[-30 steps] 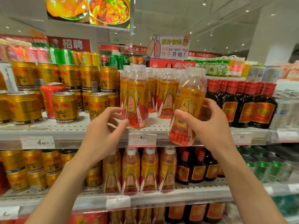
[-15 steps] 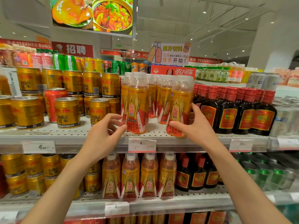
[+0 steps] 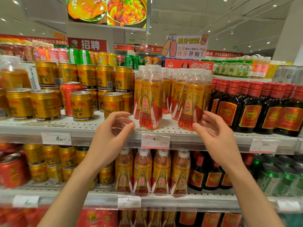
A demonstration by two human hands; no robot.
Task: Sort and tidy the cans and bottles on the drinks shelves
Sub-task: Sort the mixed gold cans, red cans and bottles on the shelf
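Bottles of amber drink with clear caps fill the middle of the upper shelf, two at the front edge and rows behind; their gold-and-red labels carry the characters 东鹏. Left of them stand gold cans marked "RedBull 红牛", stacked two high at the back, with one red can among them. To the right, dark bottles with red caps and red labels stand in rows; their print is too small to read. The lower shelf repeats the order: gold cans, amber bottles, dark bottles, then green cans at the far right. A white price tag reading "4" hangs on the upper shelf edge. Overhead signs read "招聘" and "DELICATESSEN". The right hand sits just beside the front right bottle, fingers spread and loosely bent, fingertips at its label, gripping nothing. The left hand hovers near the front left bottle, fingers loosely curled and apart, holding nothing.
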